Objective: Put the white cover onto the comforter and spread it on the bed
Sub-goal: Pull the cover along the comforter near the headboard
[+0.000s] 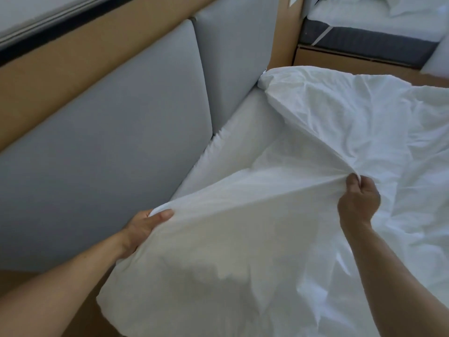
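At the grey padded headboard (109, 154), my left hand (143, 227) grips a bunched corner of the white cover (243, 251), thumb pressed on top, just beside the headboard's nearer panel; the cover pulls taut away from the headboard to my right hand (359, 198), whose curled fingers pinch a gathered fold; the rest lies rumpled across the bed (230, 147), one far corner touching the headboard; a strip of bare sheet shows between headboard and cover; a second bed (352, 25) stands beyond the headboard's far end.
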The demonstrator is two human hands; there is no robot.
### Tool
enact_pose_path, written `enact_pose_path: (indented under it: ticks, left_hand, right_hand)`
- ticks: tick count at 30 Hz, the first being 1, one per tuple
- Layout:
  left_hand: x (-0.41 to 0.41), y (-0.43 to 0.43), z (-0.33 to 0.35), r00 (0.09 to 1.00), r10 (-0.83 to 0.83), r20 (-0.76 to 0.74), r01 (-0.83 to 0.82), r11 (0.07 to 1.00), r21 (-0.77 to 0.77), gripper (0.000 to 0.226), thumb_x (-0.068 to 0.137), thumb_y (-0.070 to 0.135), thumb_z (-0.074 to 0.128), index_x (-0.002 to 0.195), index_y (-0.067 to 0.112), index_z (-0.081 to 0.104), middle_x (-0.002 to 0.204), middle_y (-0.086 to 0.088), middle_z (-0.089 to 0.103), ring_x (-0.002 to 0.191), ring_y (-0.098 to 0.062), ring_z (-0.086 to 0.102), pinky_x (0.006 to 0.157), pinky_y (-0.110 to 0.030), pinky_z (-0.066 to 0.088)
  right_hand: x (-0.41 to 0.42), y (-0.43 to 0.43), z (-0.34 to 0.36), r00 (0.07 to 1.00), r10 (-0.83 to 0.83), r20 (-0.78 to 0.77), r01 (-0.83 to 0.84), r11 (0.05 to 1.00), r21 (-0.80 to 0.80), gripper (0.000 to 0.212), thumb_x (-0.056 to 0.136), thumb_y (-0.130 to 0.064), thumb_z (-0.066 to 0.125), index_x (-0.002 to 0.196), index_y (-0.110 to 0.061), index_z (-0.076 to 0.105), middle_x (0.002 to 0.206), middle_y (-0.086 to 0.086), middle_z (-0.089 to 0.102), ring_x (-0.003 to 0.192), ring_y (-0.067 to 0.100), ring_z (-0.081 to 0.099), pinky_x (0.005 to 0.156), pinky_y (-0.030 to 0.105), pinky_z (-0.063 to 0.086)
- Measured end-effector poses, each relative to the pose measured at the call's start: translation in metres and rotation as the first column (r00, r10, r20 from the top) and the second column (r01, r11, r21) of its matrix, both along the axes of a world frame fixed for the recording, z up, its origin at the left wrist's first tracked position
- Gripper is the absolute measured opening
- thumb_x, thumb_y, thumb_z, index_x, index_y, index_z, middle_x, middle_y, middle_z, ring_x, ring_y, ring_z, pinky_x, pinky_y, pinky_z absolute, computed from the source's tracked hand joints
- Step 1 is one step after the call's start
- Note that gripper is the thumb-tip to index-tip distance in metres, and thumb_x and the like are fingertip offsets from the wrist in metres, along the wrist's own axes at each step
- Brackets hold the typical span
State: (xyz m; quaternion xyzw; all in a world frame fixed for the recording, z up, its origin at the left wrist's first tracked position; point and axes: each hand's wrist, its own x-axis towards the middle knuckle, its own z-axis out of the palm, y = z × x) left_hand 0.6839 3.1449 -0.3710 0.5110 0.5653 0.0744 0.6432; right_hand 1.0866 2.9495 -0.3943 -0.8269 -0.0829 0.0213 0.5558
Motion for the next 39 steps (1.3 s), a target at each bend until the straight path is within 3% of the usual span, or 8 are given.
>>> enact_pose_path:
  ticks: [3,8,12,16,19,30,34,39]
  left_hand:
    - [0.009,-0.005,-0.003,1.0,-0.015,-0.027,0.015,1.0,-0.003,0.032,0.091,0.03,0.069,0.097,-0.001,0.072,0.093,-0.021,0.072,0.069,-0.023,0.068,0.07,-0.035,0.055]
    - [0.01,0.003,-0.003,0.965,-0.172,-0.198,0.155,0.983,-0.099,0.048,0.087,0.041,0.069,0.109,-0.001,0.071,0.102,-0.02,0.074,0.087,-0.031,0.072,0.085,-0.044,0.057]
    - [0.029,0.03,-0.01,0.68,-0.565,-0.467,0.544,0.816,-0.196,0.09,0.051,0.074,0.072,0.123,0.02,0.066,0.114,0.0,0.072,0.1,-0.019,0.071,0.097,-0.039,0.052]
    - [0.114,0.043,-0.034,0.546,-0.548,-0.634,0.695,0.719,-0.022,0.09,0.082,0.075,0.053,0.148,0.016,0.038,0.15,-0.008,0.044,0.133,-0.026,0.047,0.108,-0.038,0.039]
    - [0.195,0.038,-0.059,0.507,-0.569,-0.648,0.793,0.602,0.093,0.084,0.087,0.077,0.039,0.147,0.017,0.038,0.148,-0.008,0.046,0.13,-0.031,0.048,0.106,-0.044,0.041]
    - [0.33,0.041,-0.131,0.605,-0.566,-0.56,0.76,0.621,0.193,0.056,0.092,0.063,0.049,0.125,0.02,0.058,0.123,-0.004,0.064,0.109,-0.027,0.061,0.09,-0.034,0.048]
    - [0.321,0.045,-0.117,0.8,-0.52,-0.299,0.586,0.786,0.199,0.045,0.085,0.058,0.066,0.11,0.02,0.071,0.103,-0.002,0.073,0.094,-0.022,0.069,0.091,-0.04,0.055]
    - [0.3,0.074,-0.055,0.973,-0.211,0.089,0.204,0.975,0.086,0.045,0.08,0.045,0.077,0.102,0.006,0.073,0.093,-0.011,0.077,0.086,-0.031,0.074,0.085,-0.045,0.058]
  right_hand:
    - [-0.005,-0.027,-0.002,0.993,-0.115,-0.024,0.116,0.993,0.021,0.025,0.102,-0.025,0.047,0.093,-0.007,0.061,0.075,0.0,0.054,0.071,0.01,0.052,0.071,0.027,0.039]
    - [-0.012,-0.06,-0.06,0.96,0.01,-0.28,-0.179,0.791,-0.585,0.038,0.103,-0.026,0.037,0.106,0.0,0.063,0.109,0.027,0.064,0.1,0.041,0.059,0.082,0.042,0.042]
    - [-0.004,-0.051,-0.059,0.945,0.04,-0.326,-0.27,0.659,-0.702,0.035,0.102,-0.024,0.035,0.113,-0.002,0.06,0.114,0.024,0.063,0.106,0.039,0.059,0.08,0.038,0.039]
    - [0.011,-0.034,-0.055,0.915,0.172,-0.365,-0.402,0.439,-0.803,0.036,0.087,-0.027,0.051,0.115,-0.008,0.063,0.109,0.015,0.063,0.105,0.034,0.061,0.082,0.034,0.045]
    - [0.025,0.0,-0.052,0.931,0.262,-0.255,-0.364,0.607,-0.707,0.059,0.089,-0.034,0.059,0.14,-0.006,0.05,0.138,0.018,0.052,0.128,0.035,0.047,0.106,0.04,0.038]
    - [0.071,0.11,-0.108,0.935,0.188,-0.301,-0.331,0.768,-0.548,0.035,0.098,-0.029,0.044,0.115,-0.005,0.063,0.121,0.02,0.063,0.112,0.038,0.058,0.094,0.039,0.046]
    - [0.081,0.099,-0.096,0.979,0.152,-0.134,-0.203,0.779,-0.594,0.029,0.099,-0.03,0.04,0.116,-0.012,0.056,0.123,0.015,0.057,0.113,0.035,0.051,0.092,0.041,0.039]
    - [0.095,0.085,-0.093,0.972,0.072,-0.222,-0.221,0.592,-0.775,0.102,0.078,-0.066,0.06,0.149,-0.011,0.013,0.154,0.012,0.019,0.14,0.033,0.025,0.108,0.052,0.032]
